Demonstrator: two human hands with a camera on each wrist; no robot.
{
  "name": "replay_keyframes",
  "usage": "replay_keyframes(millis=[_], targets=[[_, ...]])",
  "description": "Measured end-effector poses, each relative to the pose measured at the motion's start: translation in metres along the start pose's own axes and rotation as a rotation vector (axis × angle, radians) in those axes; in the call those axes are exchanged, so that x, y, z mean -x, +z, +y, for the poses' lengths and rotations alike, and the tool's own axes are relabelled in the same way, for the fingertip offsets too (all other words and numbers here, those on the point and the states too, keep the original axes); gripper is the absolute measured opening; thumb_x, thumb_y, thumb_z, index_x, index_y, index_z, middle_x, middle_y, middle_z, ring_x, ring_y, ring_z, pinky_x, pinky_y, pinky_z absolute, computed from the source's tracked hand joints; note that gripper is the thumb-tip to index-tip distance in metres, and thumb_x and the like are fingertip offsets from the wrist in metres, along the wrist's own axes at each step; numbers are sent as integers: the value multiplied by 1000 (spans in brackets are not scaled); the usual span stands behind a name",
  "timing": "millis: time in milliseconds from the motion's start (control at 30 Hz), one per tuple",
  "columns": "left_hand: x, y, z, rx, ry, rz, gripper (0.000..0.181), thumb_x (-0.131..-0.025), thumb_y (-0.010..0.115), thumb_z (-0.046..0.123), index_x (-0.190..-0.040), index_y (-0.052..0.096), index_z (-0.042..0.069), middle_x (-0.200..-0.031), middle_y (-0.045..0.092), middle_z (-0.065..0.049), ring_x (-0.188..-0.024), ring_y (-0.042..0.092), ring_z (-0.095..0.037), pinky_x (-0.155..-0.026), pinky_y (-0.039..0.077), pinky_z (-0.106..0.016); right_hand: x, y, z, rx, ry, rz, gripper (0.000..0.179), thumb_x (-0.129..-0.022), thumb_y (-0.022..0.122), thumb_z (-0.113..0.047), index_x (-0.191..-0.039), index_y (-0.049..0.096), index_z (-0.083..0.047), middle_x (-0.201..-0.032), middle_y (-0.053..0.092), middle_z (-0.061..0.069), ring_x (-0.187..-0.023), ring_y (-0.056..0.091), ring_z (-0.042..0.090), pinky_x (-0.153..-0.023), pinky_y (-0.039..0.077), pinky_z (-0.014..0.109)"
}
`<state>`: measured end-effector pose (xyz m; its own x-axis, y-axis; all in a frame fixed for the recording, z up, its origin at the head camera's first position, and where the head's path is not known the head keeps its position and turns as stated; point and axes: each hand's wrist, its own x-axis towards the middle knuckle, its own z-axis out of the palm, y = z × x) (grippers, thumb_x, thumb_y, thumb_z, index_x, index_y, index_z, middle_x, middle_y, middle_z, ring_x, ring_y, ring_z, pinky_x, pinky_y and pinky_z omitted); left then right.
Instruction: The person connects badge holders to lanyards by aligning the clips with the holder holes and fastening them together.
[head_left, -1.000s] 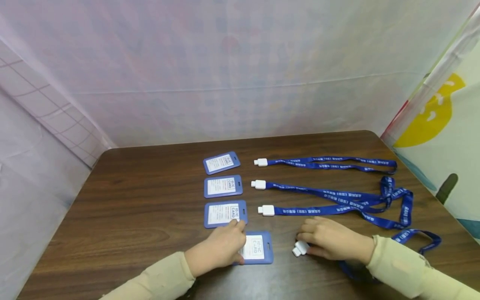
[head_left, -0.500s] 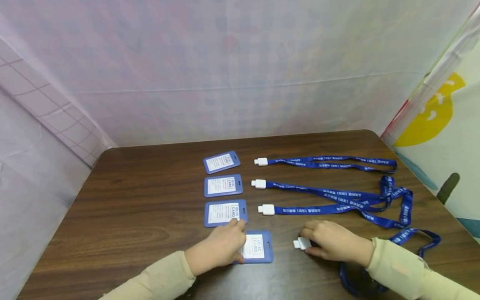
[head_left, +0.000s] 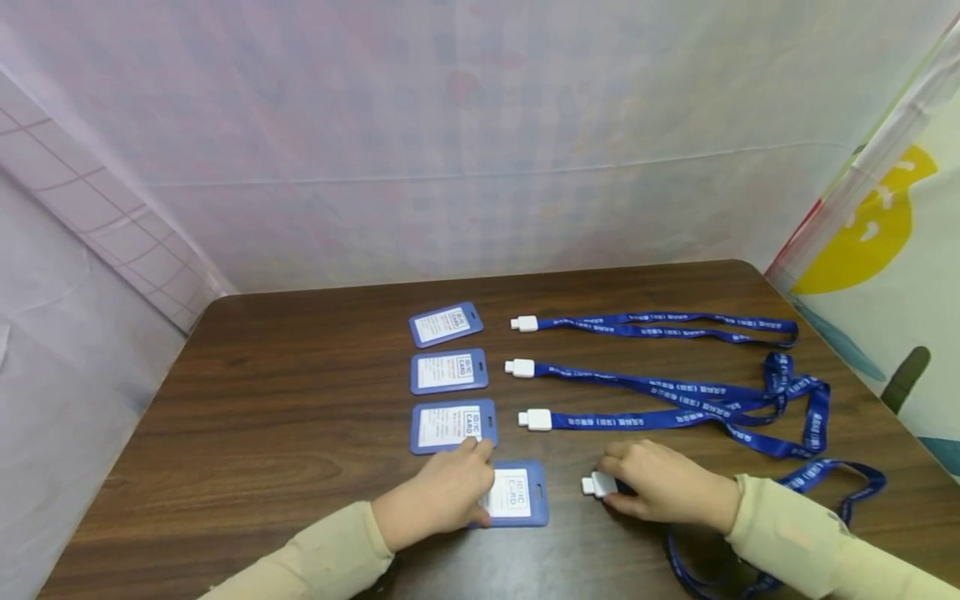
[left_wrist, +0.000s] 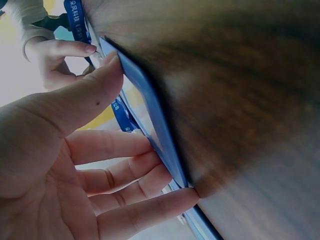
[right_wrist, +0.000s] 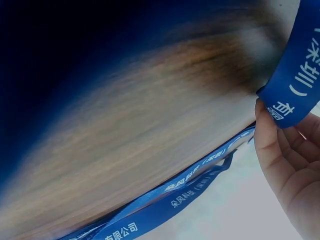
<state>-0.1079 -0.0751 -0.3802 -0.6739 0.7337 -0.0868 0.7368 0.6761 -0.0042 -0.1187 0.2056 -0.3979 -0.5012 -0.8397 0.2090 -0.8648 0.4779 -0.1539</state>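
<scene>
In the head view my left hand [head_left: 442, 487] spans the nearest blue ID card holder [head_left: 537, 496], which lies flat with its slot to the right. The left wrist view shows the thumb at one edge of this card holder [left_wrist: 150, 102] and fingers along its other side. Right of it, my right hand [head_left: 663, 487] pinches the white clip [head_left: 597, 484] of a blue lanyard [head_left: 678, 562]. The clip points left, toward the card holder's slot, with a gap between. White-lettered lanyard strap [right_wrist: 295, 80] bends over the fingers in the right wrist view.
Behind the left hand lie three more blue card holders [head_left: 452, 372] in a column. Three lanyards [head_left: 637, 421] with white clips stretch out to their right, two of them overlapping. A white patterned curtain [head_left: 465, 167] hangs behind the wooden table [head_left: 262, 417].
My right hand has turned the white clip from a slant to nearly level, pointing left. The lanyard loop below the right wrist has shifted toward the front. The left hand stays on the card holder.
</scene>
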Motion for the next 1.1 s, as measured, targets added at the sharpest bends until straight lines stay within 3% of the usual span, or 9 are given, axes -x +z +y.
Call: replay_keyframes(millis=[433, 1100], targets=[[0, 0, 1, 5, -13, -10, 36, -60, 78, 45, -68, 67, 12, -89, 53, -3, -77, 48, -15, -50, 46, -23, -7, 3, -4, -16, 36, -52, 20, -73, 71, -21, -85, 61, -8, -74, 54, -6, -62, 47, 1, -53, 44, 17], [0, 1, -1, -11, -9, -1, 37, -60, 77, 46, -68, 67, 12, -90, 54, -3, -76, 48, -15, -50, 45, -22, -16, 5, -8, -31, 17, -49, 23, -74, 70, -20, -90, 62, -6, -76, 55, -5, -63, 47, 0, -53, 44, 16]])
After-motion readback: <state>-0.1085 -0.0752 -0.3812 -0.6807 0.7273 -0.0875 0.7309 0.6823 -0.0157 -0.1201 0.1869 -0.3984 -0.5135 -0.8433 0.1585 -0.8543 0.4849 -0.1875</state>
